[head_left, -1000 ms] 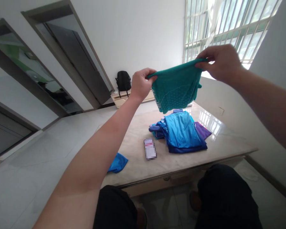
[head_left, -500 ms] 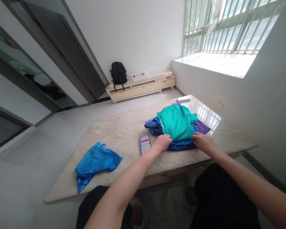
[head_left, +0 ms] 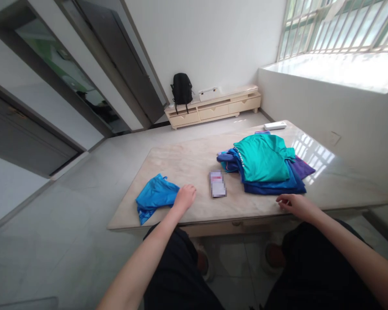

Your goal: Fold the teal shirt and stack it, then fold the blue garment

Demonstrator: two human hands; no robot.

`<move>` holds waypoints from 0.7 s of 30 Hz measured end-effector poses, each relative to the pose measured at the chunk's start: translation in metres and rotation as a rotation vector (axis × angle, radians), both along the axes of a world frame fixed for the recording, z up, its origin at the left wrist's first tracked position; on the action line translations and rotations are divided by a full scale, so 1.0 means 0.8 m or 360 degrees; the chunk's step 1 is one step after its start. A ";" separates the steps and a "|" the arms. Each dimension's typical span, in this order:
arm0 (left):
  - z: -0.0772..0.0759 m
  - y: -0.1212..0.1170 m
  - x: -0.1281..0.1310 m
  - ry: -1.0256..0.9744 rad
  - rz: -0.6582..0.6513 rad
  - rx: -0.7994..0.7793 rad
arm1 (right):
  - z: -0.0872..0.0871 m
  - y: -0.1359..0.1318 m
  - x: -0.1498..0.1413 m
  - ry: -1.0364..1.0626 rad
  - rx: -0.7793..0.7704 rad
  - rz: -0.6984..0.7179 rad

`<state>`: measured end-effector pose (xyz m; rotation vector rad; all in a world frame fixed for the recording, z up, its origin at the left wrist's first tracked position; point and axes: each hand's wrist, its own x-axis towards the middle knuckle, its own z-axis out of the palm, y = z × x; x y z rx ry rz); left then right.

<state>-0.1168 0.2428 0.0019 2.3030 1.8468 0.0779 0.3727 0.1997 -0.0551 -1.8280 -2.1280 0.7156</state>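
Note:
My left hand [head_left: 186, 197] is over the right end of a crumpled blue garment [head_left: 157, 192], its fingers loosely stretched and pointing away from the cloth. Whether it touches the garment is hard to make out. My right hand [head_left: 290, 202] hovers by the table's near edge, just below a stack of clothes, with fingers slightly bent and apart and nothing in them. On top of that stack lies a teal garment [head_left: 263, 157]. Dark blue clothing [head_left: 274, 188] shows under it, and a purple piece [head_left: 304, 169] sticks out at the right.
A phone-like flat object [head_left: 217, 184], partly blurred, lies on the marble-look table [head_left: 187, 161] between the garments. At the far edge is a white oblong item [head_left: 275, 125]. Beyond stands a low cabinet [head_left: 213, 113] with a black backpack [head_left: 181, 89] on it.
Both hands have let go of the teal garment. My left hand has moved left to the blue garment; my right has drawn back toward the table edge. The view has turned left.

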 end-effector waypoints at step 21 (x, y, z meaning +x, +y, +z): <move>0.026 -0.114 -0.049 -0.1252 0.0000 -0.0531 | 0.003 -0.081 -0.154 0.1306 -0.0892 0.0035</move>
